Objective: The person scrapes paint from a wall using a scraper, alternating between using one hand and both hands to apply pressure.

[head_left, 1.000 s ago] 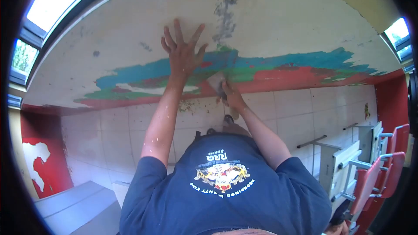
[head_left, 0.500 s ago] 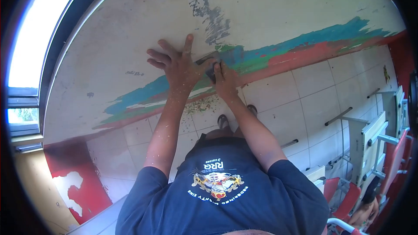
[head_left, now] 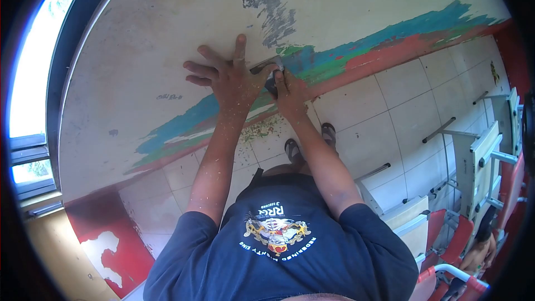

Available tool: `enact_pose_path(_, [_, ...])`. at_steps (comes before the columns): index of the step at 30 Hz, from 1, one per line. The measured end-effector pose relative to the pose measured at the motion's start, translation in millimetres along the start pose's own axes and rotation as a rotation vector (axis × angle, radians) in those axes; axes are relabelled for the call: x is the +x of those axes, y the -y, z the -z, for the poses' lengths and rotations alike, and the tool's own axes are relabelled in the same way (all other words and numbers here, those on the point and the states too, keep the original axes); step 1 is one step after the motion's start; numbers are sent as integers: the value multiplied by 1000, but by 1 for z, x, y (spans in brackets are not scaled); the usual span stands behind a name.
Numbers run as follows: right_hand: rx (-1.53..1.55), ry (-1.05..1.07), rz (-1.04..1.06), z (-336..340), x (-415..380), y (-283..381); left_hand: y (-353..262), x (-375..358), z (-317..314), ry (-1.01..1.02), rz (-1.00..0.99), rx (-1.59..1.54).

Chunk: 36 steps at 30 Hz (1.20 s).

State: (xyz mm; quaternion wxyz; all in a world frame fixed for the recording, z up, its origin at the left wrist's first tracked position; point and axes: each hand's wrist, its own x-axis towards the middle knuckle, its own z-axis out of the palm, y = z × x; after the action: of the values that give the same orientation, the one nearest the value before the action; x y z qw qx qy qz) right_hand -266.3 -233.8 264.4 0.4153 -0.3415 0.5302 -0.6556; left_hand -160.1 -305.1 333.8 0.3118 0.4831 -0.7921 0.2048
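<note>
A scraper with a dark handle (head_left: 271, 85) and a flat blade lies against the painted wall (head_left: 345, 0), at the edge of the blue and green paint band (head_left: 390, 44). My right hand (head_left: 291, 96) is closed round its handle. My left hand (head_left: 231, 81) has its thumb pressed on the scraper beside my right thumb, while its other fingers are spread over the pale wall. Grey scraped marks (head_left: 273, 17) show above the tool.
Paint flakes (head_left: 262, 129) lie on the tiled floor (head_left: 362, 128) near my feet (head_left: 292, 149). Desks (head_left: 473, 161) and red chairs (head_left: 451, 234) stand at the right, with part of another person (head_left: 480, 251) low among them. A window (head_left: 39, 72) is at the left.
The view has shifted slightly, so the wall band sits higher and more of the chairs shows. Both hands remain at the scraper, in nearly the same pose.
</note>
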Motion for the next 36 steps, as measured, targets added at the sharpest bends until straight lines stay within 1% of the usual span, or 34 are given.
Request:
enact_pose_path(5, [99, -11, 12, -7, -2, -7, 1, -3, 0, 0, -3, 8])
enact_pose_path(8, [53, -9, 7, -4, -2, -7, 0, -2, 0, 40, 10, -4])
enact_pose_path(10, [87, -11, -18, -7, -6, -10, 0, -2, 0, -12, -16, 2])
enact_pose_path(12, [119, -9, -32, -7, -3, -6, 1, 0, 1, -7, -16, -5])
enact_pose_path(14, [36, -26, -85, -4, -7, 10, 0, -3, -1, 9, -10, -18])
enact_pose_path(15, [35, -32, -90, -4, -7, 3, 1, -3, -2, 7, -11, -3])
enact_pose_path(17, [44, -63, -25, -7, -5, -11, 1, -2, -1, 1, -18, 9])
enact_pose_path(18, [44, -66, -18, -5, -2, -1, 1, -1, -1, -5, -22, 5])
enact_pose_path(20, [-54, -46, -16, 0, -4, 23, 2, -2, -1, -1, -27, 4])
enact_pose_path(23, [-102, -81, 32, -1, -5, 12, 2, -2, 1, 23, -17, -23])
enact_pose_path(26, [-157, -96, 94, 0, -3, 9, 2, -1, -1, -7, -24, -14])
enact_pose_path(27, [-156, -97, 93, 1, -2, 9, 1, 0, 1, 12, -16, -14])
enact_pose_path(29, [-201, -32, 3, 5, -5, 10, 1, -3, 0, 39, -5, -14])
enact_pose_path(30, [-202, -35, 1, 5, -5, 9, 2, -3, -3, 19, -13, -1])
enact_pose_path(32, [-234, -42, 59, 5, -2, 7, 3, -2, -3, -10, -23, 12])
enact_pose_path(35, [-268, -52, 71, 9, -1, 1, 3, -3, -4, 18, -14, -2])
enact_pose_path(36, [-268, -52, 63, 9, -3, 3, 3, -3, -6, -14, -28, 1])
